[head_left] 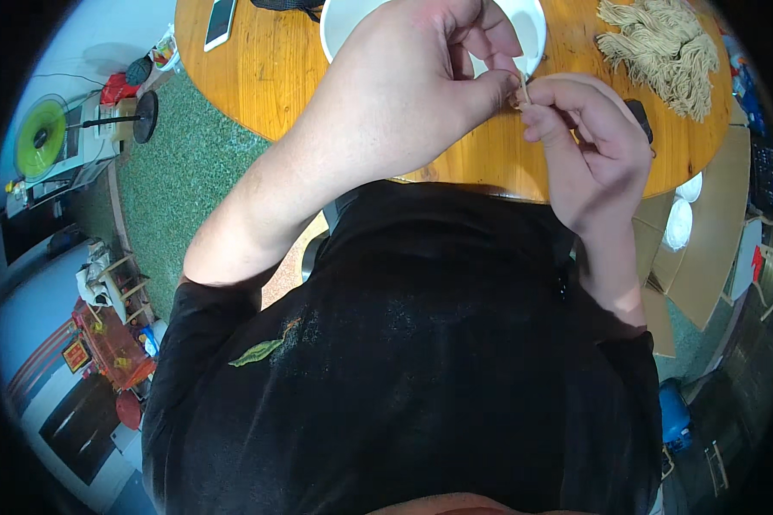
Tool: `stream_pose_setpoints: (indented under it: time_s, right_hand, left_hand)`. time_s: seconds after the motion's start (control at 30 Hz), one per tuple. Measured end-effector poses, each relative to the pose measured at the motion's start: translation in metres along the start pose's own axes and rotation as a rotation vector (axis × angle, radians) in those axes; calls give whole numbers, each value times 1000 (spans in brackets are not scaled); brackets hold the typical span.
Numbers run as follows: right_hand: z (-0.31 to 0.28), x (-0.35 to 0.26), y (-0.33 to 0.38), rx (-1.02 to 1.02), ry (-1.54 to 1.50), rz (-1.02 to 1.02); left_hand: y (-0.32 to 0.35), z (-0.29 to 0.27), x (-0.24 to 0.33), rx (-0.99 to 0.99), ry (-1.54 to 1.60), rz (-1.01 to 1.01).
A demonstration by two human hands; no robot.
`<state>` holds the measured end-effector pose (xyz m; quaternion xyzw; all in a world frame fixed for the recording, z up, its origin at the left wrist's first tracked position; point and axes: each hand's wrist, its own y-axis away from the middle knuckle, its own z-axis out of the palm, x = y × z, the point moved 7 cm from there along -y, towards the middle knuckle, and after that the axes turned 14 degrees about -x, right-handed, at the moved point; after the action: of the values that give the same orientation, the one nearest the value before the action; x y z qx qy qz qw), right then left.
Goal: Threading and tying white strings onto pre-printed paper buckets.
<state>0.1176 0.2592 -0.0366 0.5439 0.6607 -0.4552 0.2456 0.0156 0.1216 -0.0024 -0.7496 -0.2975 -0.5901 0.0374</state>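
From where I stand, both hands meet over the near edge of the round wooden table [258,77], at about twelve o'clock in the view. The left hand [421,69] is curled, thumb and forefinger pinched on a short pale strand [523,88], thin as a stalk. The right hand [588,146] comes up from four o'clock and nips the same strand from the other side, its other fingers folded in. So both hands are clamped on that one piece, held in the air just in front of the white bowl [343,26].

How far along? Hard to say with any firmness. The heap of tan strands [661,51] at two o'clock on the table looks large and loosely bundled, so I judge most of the work remains. The bowl's inside is mostly hidden behind the left hand; I cannot tell whether anything lies in it.

A phone [220,21] rests on the table at eleven o'clock, well apart from the hands. A small green fan [43,133] sits off at nine o'clock.
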Motion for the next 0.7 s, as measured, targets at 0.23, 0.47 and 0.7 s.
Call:
stream_pose_setpoints:
  time_s: [0.23,0.47,0.7]
  right_hand:
    - [6,12,7,169,-99,67]
    - [9,13,6,166,-132,136]
    - [9,14,6,150,-285,200]
  left_hand:
    - [2,2,-2,15,57,21]
    - [3,2,-5,31,118,72]
    - [7,2,-1,73,-26,50]
